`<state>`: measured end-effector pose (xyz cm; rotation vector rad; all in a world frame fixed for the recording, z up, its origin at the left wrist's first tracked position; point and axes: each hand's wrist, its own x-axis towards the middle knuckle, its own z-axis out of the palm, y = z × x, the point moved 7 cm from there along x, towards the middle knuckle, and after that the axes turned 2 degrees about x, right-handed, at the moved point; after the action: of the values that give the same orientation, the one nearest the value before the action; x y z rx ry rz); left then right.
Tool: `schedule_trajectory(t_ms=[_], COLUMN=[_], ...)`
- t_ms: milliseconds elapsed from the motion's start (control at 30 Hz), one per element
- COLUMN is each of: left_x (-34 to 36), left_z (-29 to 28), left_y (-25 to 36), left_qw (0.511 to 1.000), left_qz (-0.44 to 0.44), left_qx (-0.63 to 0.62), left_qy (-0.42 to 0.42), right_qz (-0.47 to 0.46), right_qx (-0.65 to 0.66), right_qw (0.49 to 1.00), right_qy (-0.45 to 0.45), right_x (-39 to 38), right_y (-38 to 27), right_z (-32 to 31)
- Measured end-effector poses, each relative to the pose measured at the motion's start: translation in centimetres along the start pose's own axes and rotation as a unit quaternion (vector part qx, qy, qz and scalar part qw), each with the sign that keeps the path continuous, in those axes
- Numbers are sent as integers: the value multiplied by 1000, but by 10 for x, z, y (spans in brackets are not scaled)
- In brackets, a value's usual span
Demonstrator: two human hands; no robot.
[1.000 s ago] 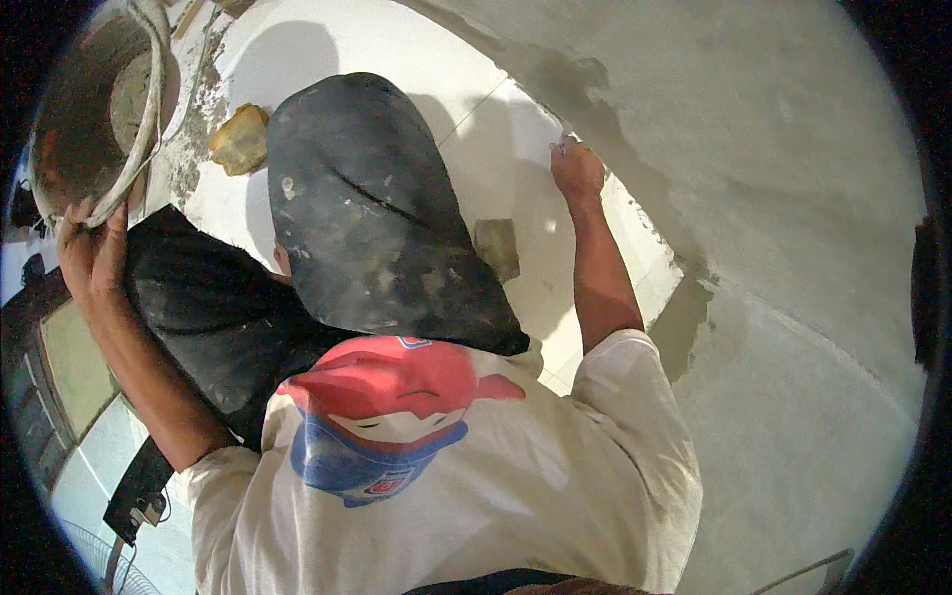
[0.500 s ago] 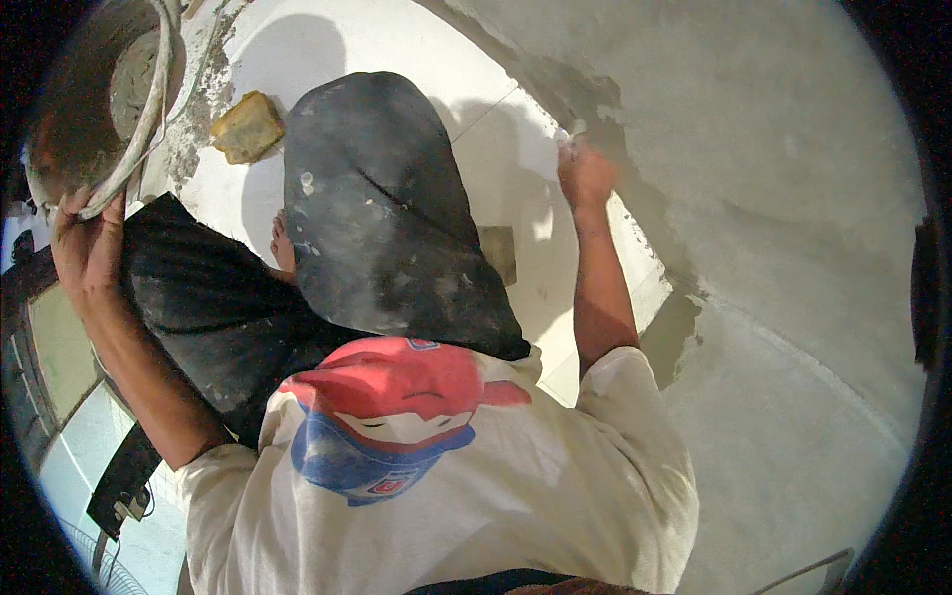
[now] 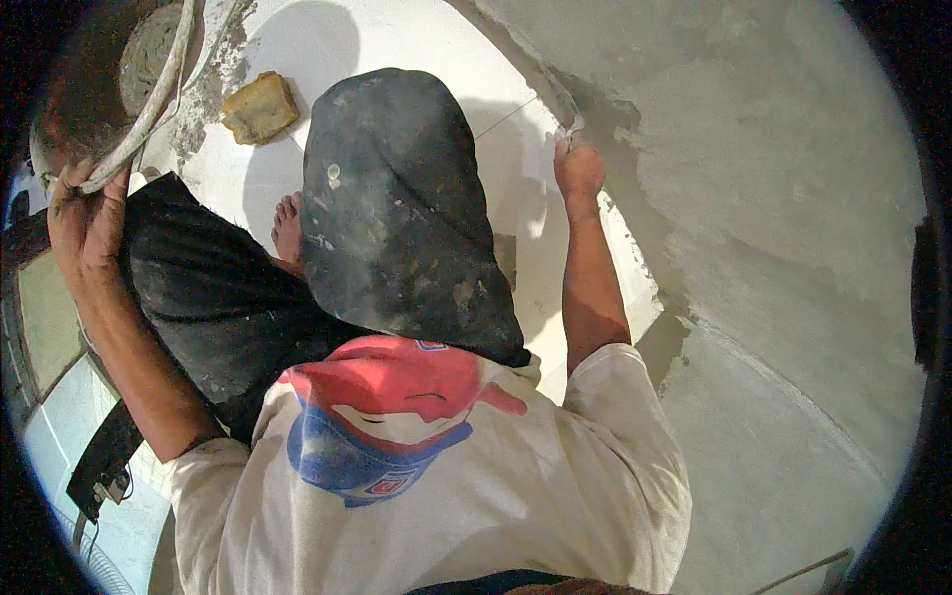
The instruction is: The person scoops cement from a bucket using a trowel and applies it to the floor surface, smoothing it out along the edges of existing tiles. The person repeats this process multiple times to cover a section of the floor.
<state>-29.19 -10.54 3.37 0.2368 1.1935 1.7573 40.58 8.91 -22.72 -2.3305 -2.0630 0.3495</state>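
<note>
At the upper left, my left hand (image 3: 87, 218) is closed on the thick pale rim of a bucket (image 3: 147, 134). Grey mortar (image 3: 154, 64) lies inside its dark brown interior. My right hand (image 3: 579, 167) is a closed fist, low beside the wall, gripping what looks like a small trowel (image 3: 569, 123). The fist hides its handle, and the blade is hard to make out against the wall. Wet, darker mortar (image 3: 617, 134) coats the foot of the grey wall (image 3: 783, 178) beside that hand.
A yellowish sponge-like block (image 3: 260, 107) rests on the white floor (image 3: 412, 35) near the bucket. My dark-trousered knee (image 3: 392, 198) rises between my arms, with a bare foot (image 3: 288, 228) beside it. A small grey-brown block (image 3: 505, 260) lies right of the knee.
My right hand has shifted slightly left from the wall, and the tool at its fingers shows more clearly. The left hand keeps its grip on the rim. The whole view has shifted a little.
</note>
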Motion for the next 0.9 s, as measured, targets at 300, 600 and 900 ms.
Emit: schedule_trajectory(t_ms=[300, 600, 900], left_x=[-1, -5, -4], left_z=[13, 36, 3], left_y=[-8, -17, -5], left_qw=[1000, 999, 1000], left_qz=[-6, -11, 11], left_qx=[-5, -24, 5], left_qy=[-12, -19, -10], right_qz=[-46, -85, -104], right_qx=[86, 9, 92], right_qw=[993, 996, 986], right_qy=[60, 8, 92], right_x=[-24, -12, -27], right_y=[19, 6, 22], right_z=[-84, -65, -93])
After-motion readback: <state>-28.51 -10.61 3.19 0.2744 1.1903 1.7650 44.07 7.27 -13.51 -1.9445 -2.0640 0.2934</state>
